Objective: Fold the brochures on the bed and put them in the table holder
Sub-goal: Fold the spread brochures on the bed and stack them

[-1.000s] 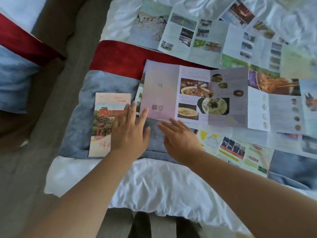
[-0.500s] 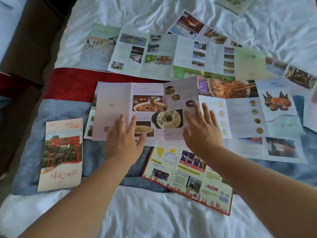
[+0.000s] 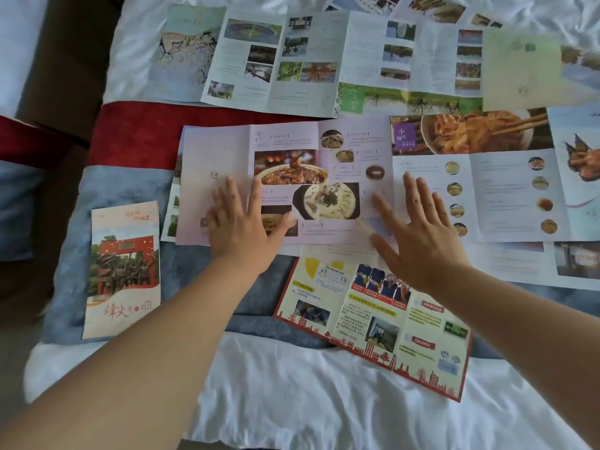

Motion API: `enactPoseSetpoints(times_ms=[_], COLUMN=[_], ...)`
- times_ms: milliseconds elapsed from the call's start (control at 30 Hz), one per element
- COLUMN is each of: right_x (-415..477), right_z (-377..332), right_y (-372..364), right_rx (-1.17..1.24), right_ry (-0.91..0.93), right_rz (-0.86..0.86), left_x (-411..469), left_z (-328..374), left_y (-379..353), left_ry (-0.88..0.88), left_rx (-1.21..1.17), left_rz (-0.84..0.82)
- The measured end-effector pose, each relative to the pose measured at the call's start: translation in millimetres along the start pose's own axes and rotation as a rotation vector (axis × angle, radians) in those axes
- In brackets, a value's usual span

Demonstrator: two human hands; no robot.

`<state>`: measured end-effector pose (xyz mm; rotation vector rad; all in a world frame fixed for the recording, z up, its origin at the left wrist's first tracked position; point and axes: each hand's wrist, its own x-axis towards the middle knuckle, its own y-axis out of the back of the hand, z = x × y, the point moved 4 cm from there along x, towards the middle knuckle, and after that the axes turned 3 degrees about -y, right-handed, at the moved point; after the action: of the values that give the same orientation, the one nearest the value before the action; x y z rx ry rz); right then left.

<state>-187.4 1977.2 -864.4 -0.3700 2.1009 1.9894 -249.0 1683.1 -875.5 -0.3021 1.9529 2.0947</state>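
A pale pink food brochure lies unfolded across the bed's runner. My left hand lies flat with spread fingers on its lower left panels. Over its right panel my right hand is spread with straight fingers; contact with the paper cannot be told. A folded orange brochure with a red gate picture lies at the left. A yellow-and-red brochure lies open under my right wrist. The table holder is out of view.
Several more unfolded brochures cover the bed: a scenery brochure at the back and a food brochure with round dish photos at the right. The white sheet reaches the near edge. Brown floor lies to the left.
Both hands have moved from the brochure's left edge to the right across it, the right hand farthest. The view has shifted right and closer.
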Motion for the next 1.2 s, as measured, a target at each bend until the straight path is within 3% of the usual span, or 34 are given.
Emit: enactPoseSetpoints(times_ms=[567,933,1200], right_x=[-11,-16,-39], right_z=[-7,2,50], right_y=[-15,-11,-8], right_rx=[0.187,0.111,0.14], right_ry=[-0.02,-0.021,-0.118], right_rz=[0.005,-0.062,-0.099], left_x=[-18,-39,-44], left_z=[41,89,146], left_y=[13,30,26], left_ry=[-0.017,-0.185,-0.324], left_rx=[-0.336,-0.314,-0.258], left_rz=[0.071,0.171,0.076])
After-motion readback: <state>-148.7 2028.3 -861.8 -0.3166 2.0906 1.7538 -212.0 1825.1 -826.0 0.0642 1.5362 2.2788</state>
